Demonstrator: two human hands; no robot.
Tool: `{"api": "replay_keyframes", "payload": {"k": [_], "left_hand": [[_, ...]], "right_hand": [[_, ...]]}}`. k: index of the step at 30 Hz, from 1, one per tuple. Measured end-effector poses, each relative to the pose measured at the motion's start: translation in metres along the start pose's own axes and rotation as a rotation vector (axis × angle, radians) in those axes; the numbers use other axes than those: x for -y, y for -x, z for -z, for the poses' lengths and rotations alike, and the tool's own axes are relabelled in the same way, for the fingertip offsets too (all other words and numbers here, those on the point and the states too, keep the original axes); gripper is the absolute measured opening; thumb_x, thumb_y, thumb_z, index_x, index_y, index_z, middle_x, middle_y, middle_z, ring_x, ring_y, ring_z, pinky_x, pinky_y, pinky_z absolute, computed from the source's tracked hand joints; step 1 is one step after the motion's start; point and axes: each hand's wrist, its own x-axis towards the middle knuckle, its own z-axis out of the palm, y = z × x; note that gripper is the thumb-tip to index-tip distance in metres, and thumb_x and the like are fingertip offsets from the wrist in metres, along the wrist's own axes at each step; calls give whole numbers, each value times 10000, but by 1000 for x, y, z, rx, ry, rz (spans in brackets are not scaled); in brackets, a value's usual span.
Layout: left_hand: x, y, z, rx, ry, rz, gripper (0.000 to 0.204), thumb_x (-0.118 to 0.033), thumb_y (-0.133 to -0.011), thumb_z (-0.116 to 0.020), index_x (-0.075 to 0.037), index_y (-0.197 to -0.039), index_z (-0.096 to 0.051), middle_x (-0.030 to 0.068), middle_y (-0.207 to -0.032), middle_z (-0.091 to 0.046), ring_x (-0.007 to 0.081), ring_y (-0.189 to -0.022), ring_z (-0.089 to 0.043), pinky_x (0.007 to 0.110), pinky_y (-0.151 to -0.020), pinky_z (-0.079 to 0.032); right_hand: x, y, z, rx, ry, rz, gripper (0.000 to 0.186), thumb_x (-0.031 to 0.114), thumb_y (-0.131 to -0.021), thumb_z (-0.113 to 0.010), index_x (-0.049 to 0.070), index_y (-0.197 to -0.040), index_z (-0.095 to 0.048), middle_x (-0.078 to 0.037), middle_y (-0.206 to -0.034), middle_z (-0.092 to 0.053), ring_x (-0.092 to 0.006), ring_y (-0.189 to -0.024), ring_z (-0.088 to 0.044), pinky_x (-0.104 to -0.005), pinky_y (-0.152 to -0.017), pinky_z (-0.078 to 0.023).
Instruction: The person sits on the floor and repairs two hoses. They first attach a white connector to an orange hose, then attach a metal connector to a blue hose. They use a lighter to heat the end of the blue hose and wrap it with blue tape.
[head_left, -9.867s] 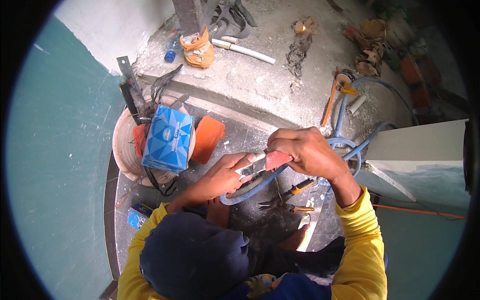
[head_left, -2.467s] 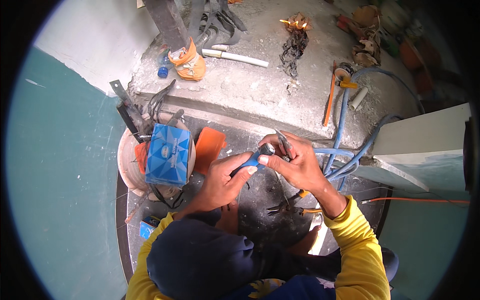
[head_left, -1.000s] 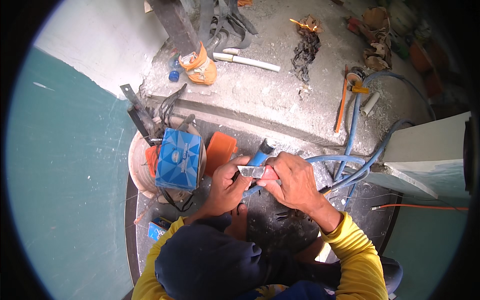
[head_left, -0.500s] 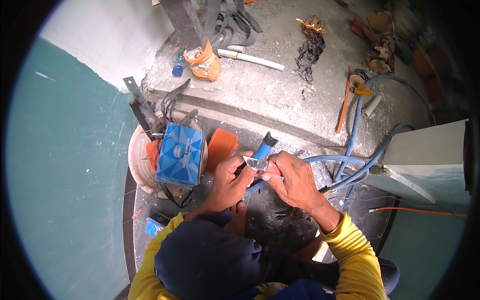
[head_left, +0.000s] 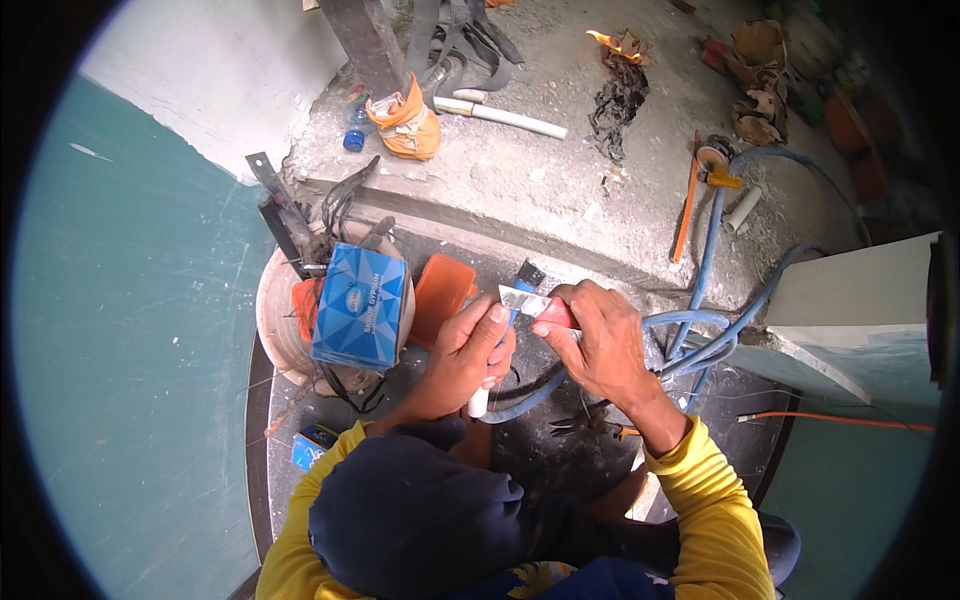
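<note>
My right hand is closed on the red handle of a putty knife, whose flat metal blade points left. My left hand is wrapped round a white rod-shaped piece that sticks out below the fist. Above that fist, beside the blade, rises a blue piece with a black end. It lines up with the white piece, but my fingers hide whether they are one thing. The blade reaches my left thumb and crosses in front of the blue piece. A blue hose bends across the floor beneath my hands.
Left stands a round tub bearing a blue box, beside an orange container. On the concrete ledge, a small flame burns near blackened scraps. A dark tool resembling pliers lies on the floor.
My hands have drawn slightly apart, the right one moving up and right with the putty knife. More of the blade now shows, and the white piece has come into sight below my left fist.
</note>
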Motion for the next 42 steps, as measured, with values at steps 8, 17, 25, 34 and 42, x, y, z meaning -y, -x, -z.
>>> {"api": "replay_keyframes", "payload": {"k": [8, 17, 25, 34, 42], "left_hand": [[-7, 4, -2, 11, 28, 48, 304, -331, -1158, -443, -56, -1043, -501, -12, -710, -421, 60, -513, -383, 236, -480, -352], [-9, 20, -1, 38, -3, 122, 381, -337, -1161, -420, -5, -1298, -549, -27, -710, -418, 52, -498, -351, 227, -485, -336], [-9, 3, -2, -37, 257, 53, 360, -292, -1150, -455, 25, -1287, -555, 21, -831, -512, 70, -661, -482, 215, -526, -385], [5, -5, 6, -106, -91, -44, 310, -271, -1131, -537, 19, -1169, -639, 9, -797, -555, 65, -656, -487, 232, -566, -405], [11, -8, 14, -76, 29, -13, 319, -220, -1121, -520, 41, -1273, -623, 26, -861, -565, 94, -754, -525, 257, -697, -443]], "right_hand": [[-1, -3, 9, 6, 70, 39, 425, 412, -876, -812, 50, -1062, -688, -103, -811, -623, -343, -705, -643, -448, -631, -491], [-56, -13, 46, -189, 8, -403, 295, 312, -1050, -671, 20, -1096, -665, -120, -776, -666, -199, -678, -638, -330, -602, -490], [-30, 9, 8, 107, -521, -460, 333, 338, -1111, -572, 11, -1121, -632, -60, -798, -563, -127, -736, -521, -308, -691, -466], [-1, 12, -2, 339, -549, -407, 328, 320, -1099, -571, 11, -1198, -624, -203, -898, -679, -378, -838, -690, -413, -775, -524], [-1, 13, -7, 341, -565, -432, 268, 270, -1048, -682, 21, -1132, -631, -121, -806, -638, -202, -753, -627, -337, -715, -498]]}}
